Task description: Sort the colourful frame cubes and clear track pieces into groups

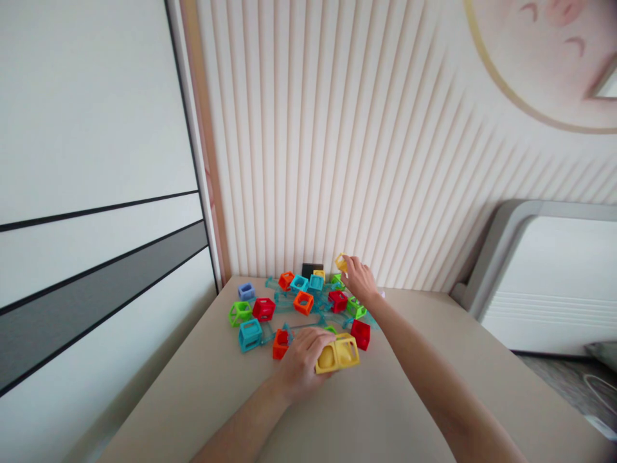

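My left hand (304,360) is closed on a pair of joined yellow cube blocks (346,353), held low over the near side of the pile. Farther back, my right hand (359,276) pinches another yellow cube block (341,262) above the pile's far right. Around them lie hollow cube blocks: an orange one (280,344) just left of my left hand, a red one (360,334) to the right of the yellow pair, and a blue one (250,335) at the left. Clear teal track pieces (308,326) lie among the blocks.
A pale table (366,418) carries the pile. Behind it rises a ribbed white wall (308,161), with a small black box (312,269) near its foot. A white cabinet (96,276) borders the left side. At right stands a grey-edged headboard (554,270).
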`<action>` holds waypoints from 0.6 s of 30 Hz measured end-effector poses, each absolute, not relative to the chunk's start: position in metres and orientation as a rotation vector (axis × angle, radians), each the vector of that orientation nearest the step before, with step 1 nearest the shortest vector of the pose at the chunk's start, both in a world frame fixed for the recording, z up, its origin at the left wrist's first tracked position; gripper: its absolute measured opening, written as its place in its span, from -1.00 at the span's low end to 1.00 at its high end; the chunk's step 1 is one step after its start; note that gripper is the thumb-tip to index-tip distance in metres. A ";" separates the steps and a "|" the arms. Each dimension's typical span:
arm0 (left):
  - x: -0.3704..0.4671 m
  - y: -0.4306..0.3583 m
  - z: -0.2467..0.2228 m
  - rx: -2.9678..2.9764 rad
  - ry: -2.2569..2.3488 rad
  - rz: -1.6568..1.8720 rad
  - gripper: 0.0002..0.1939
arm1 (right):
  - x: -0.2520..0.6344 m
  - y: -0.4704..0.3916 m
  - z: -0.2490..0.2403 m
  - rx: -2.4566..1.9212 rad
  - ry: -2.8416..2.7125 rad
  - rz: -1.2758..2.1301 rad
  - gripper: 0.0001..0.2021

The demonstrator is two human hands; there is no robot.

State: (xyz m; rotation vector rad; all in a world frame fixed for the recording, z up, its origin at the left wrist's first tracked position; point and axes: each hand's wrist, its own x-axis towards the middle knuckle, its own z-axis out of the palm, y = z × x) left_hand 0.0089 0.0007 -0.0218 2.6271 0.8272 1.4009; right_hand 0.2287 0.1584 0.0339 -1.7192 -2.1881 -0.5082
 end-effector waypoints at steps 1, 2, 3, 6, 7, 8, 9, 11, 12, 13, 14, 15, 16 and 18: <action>0.009 0.001 -0.023 2.584 0.862 1.436 -0.58 | 0.228 0.154 0.035 -1.705 -2.098 -0.464 -0.44; 0.008 0.002 -0.024 2.533 0.903 1.477 -0.56 | 0.227 0.149 0.036 -1.675 -1.999 -0.403 -0.41; 0.008 0.002 -0.026 2.480 0.947 1.523 -0.55 | 0.226 0.143 0.036 -1.630 -1.901 -0.332 -0.38; 0.005 0.007 -0.028 2.341 1.077 1.674 -0.56 | 0.221 0.117 0.032 -1.450 -1.681 -0.113 -0.35; 0.004 0.008 -0.028 2.312 1.113 1.721 -0.57 | 0.219 0.107 0.028 -1.391 -1.630 -0.040 -0.37; 0.003 0.010 -0.028 2.290 1.145 1.759 -0.57 | 0.216 0.096 0.025 -1.336 -1.579 0.037 -0.39; 0.002 0.011 -0.027 2.272 1.175 1.792 -0.57 | 0.213 0.084 0.020 -1.276 -1.539 0.126 -0.41; 0.001 0.014 -0.024 2.234 1.222 1.859 -0.58 | 0.207 0.063 0.011 -1.129 -1.451 0.348 -0.44; 0.000 0.014 -0.023 2.212 1.245 1.890 -0.59 | 0.202 0.053 0.006 -1.050 -1.391 0.480 -0.45; -0.001 0.015 -0.021 2.192 1.268 1.917 -0.59 | 0.198 0.044 0.002 -0.984 -1.334 0.609 -0.46; -0.001 0.015 -0.020 2.174 1.293 1.938 -0.59 | 0.193 0.035 -0.001 -0.938 -1.286 0.720 -0.46; -0.002 0.015 -0.019 2.164 1.314 1.953 -0.59 | 0.188 0.028 -0.005 -0.908 -1.248 0.807 -0.46; -0.002 0.015 -0.019 2.158 1.333 1.960 -0.59 | 0.183 0.021 -0.007 -0.890 -1.223 0.874 -0.45; -0.003 0.015 -0.018 2.167 1.340 1.956 -0.59 | 0.174 0.011 -0.011 -0.873 -1.199 0.954 -0.45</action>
